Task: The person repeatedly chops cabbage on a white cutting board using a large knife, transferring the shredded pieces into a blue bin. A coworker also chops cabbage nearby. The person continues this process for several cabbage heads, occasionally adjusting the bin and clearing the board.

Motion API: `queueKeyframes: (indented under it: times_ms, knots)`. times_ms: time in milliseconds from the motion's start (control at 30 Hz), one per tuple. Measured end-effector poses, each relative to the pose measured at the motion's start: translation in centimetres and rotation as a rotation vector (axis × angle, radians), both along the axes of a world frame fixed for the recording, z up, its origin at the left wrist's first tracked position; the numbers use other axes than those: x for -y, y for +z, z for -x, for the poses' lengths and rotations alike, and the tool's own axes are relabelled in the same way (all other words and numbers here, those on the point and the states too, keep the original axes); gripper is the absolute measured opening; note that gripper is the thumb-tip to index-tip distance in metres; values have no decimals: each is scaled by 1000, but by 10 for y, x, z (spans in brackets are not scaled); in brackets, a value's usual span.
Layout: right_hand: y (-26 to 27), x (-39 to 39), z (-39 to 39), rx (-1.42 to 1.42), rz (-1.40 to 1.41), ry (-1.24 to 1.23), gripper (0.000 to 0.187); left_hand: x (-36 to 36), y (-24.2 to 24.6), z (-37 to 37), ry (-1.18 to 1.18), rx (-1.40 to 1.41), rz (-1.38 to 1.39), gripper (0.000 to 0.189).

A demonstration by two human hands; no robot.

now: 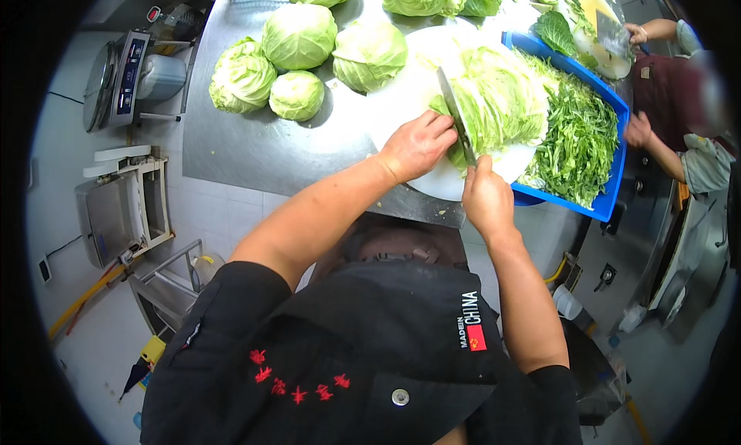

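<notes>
My right hand (489,197) grips the handle of a kitchen knife (453,106), its blade pointing away from me over a round white cutting board (399,123). To the left of the blade, my left hand (418,145) has its fingers curled onto a green cabbage piece (458,154), knuckles close to the steel. My fingers hide part of that piece. Right of the knife, a heap of sliced cabbage (501,97) is spread across the board. Whether the blade's edge touches the board cannot be seen.
Several whole cabbages (300,37) sit on the steel table (260,150). A blue plastic tray (616,155) of shredded greens (582,141) adjoins the board and overhangs the table edge. At right, a co-worker's hand (637,34) holds a cleaver (612,35). A digital scale (118,80) stands left.
</notes>
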State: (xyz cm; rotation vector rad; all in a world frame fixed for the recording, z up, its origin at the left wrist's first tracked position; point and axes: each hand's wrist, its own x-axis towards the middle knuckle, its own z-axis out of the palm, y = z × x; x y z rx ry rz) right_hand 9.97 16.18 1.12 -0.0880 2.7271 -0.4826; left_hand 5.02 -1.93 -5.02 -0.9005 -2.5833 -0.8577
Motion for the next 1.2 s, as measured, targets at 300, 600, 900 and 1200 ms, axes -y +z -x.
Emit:
queueKeyframes:
  times_ms: [300,600,900,1200]
  knots:
    - [52,7,-1,79,-46,76,20,3,-9,-6,32,-46,24,17]
    - [10,-2,1,-21,62,0,20,3,-6,-9,17,30,-17,17]
    - [9,11,1,33,-33,50,18,5,-10,-7,-4,57,32,15]
    - [37,7,-2,5,54,38,20,4,-13,-9,20,-29,-4,12]
